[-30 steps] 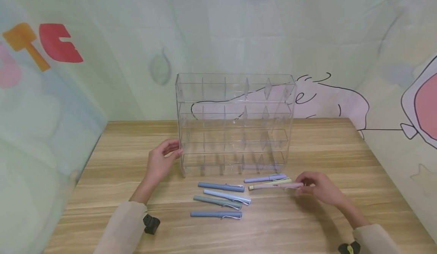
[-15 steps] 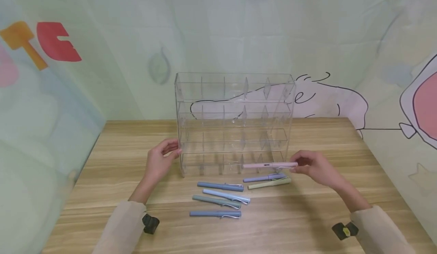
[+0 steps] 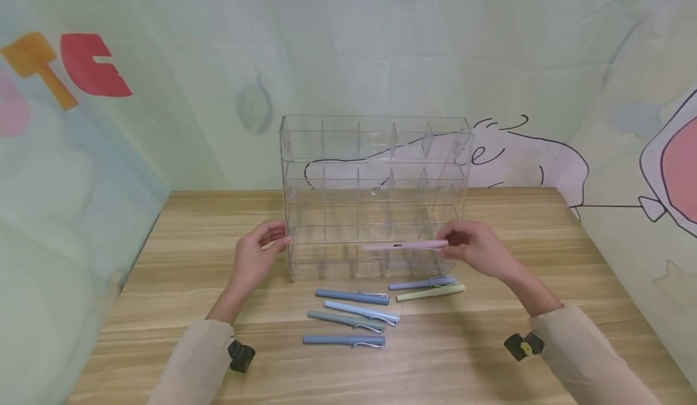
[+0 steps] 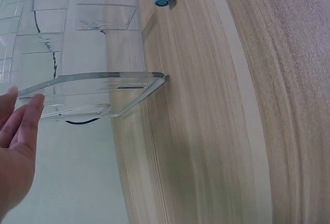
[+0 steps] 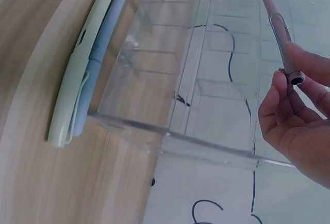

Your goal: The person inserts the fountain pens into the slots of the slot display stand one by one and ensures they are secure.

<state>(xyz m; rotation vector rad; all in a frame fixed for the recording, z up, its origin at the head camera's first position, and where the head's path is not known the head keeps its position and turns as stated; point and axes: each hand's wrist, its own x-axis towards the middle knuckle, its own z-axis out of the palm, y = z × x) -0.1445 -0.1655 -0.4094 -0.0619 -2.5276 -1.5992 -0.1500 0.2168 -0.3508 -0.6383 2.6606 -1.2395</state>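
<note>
On the wood-grain table (image 3: 490,362), a clear plastic compartment rack (image 3: 376,201) is placed before a printed pale-green backdrop (image 3: 348,60). Four slim blue or green pens (image 3: 362,312) are laid in front, left of a slim lilac pen (image 3: 423,283) and a slim pale-green pen (image 3: 430,293). A slim pink pen (image 3: 405,246) is held low, towards the rack's right.

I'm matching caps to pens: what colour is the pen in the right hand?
The pen is dusty pink, showing best in the right wrist view.

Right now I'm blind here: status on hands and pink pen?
Left hand touching left side of clear tiered organizer. Right hand pinching pink pen near clip end, roughly horizontal. Six other pens on table, none apparently blocking.
</note>
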